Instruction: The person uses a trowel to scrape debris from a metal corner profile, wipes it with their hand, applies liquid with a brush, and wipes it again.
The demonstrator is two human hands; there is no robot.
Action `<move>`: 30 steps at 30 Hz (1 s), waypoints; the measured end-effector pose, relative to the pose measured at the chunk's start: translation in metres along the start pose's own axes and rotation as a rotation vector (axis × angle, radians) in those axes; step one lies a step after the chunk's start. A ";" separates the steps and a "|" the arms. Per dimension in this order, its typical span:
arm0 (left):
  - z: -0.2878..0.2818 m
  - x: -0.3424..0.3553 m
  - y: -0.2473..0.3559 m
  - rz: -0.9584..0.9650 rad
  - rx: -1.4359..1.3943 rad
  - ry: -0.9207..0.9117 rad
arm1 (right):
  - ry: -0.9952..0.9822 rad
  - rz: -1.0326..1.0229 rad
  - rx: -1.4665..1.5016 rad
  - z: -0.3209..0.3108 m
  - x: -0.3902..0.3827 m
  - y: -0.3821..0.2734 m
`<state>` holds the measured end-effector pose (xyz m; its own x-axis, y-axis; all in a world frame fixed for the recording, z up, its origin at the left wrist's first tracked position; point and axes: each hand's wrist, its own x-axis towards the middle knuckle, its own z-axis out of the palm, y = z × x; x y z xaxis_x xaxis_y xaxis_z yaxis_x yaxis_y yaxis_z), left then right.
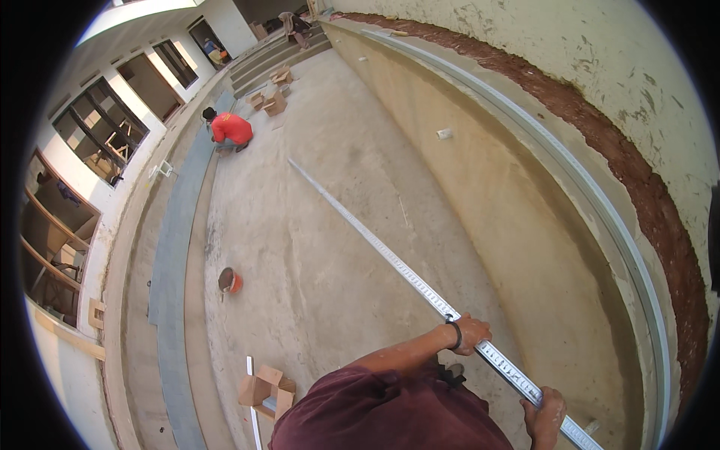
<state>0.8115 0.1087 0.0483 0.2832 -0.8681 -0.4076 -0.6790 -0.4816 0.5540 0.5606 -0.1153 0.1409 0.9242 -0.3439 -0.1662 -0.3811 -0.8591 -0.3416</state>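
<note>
A long, silvery metal channel (396, 260) with a patterned face runs diagonally from the lower right far out over the concrete floor. My left hand (471, 333), with a dark band at the wrist, is closed round it. Nearer its close end, my right hand (545, 414) also grips the channel, fingers wrapped over the edge. The channel's far tip points toward the middle of the floor; whether it touches the concrete I cannot tell.
A low wall (450, 172) rises at the right, with another metal strip (592, 180) along its top. On the left are an orange bucket (230, 280), an opened cardboard box (268, 390) and grey tiles (176, 300). A person in red (231, 129) crouches farther off, near more boxes (274, 103).
</note>
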 end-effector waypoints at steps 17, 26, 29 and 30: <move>-0.109 -0.011 -0.088 0.294 0.146 0.753 | 0.340 0.017 -0.346 -0.108 0.075 -0.038; -0.131 0.045 -0.117 0.282 0.124 0.769 | 0.877 0.219 -0.217 -0.067 0.079 -0.073; -0.128 0.048 -0.116 0.278 0.111 0.754 | 0.874 0.364 -0.146 -0.031 0.056 -0.070; -0.129 0.049 -0.118 0.275 0.111 0.758 | 0.857 0.402 -0.111 -0.024 0.051 -0.071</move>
<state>0.9932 0.1072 0.0569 0.4510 -0.8180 0.3569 -0.8429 -0.2589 0.4717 0.6356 -0.0807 0.1787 0.4452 -0.7442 0.4980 -0.7106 -0.6321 -0.3092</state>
